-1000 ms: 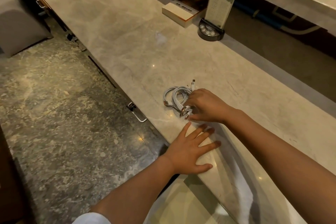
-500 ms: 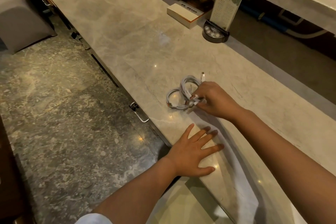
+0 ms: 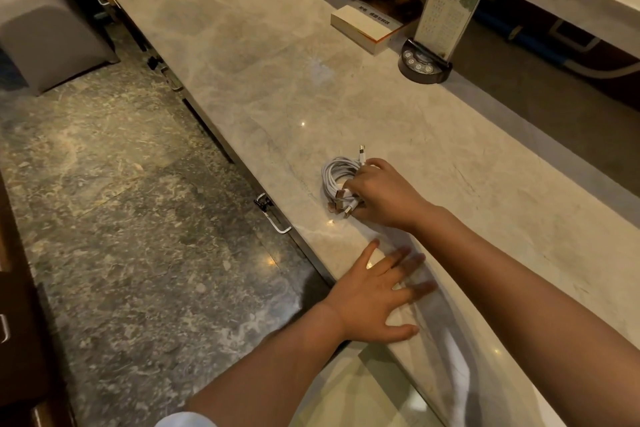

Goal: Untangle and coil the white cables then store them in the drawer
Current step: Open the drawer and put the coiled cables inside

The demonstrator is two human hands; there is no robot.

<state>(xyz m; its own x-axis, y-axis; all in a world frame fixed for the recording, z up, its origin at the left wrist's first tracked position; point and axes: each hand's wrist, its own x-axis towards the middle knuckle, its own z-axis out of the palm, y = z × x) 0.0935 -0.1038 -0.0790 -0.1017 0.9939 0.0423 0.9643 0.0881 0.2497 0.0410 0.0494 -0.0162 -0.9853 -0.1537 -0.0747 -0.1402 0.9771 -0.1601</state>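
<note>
While bent over the marble counter (image 3: 263, 55), gripped the coiled white cables (image 3: 337, 175) with right hand (image 3: 382, 196), fingers curled round the bundle near the counter's front edge, plugs poking out below. Left hand (image 3: 375, 298) spread flat on the marble just beside, fingers straight, holding nothing. Drawer handle (image 3: 275, 217) hung under the edge nearby.

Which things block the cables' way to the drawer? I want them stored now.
Nothing on the counter blocks it. The right hand grips the white cables; the left hand lies flat nearer the edge. The drawers beneath, marked by a handle, look closed.
</note>
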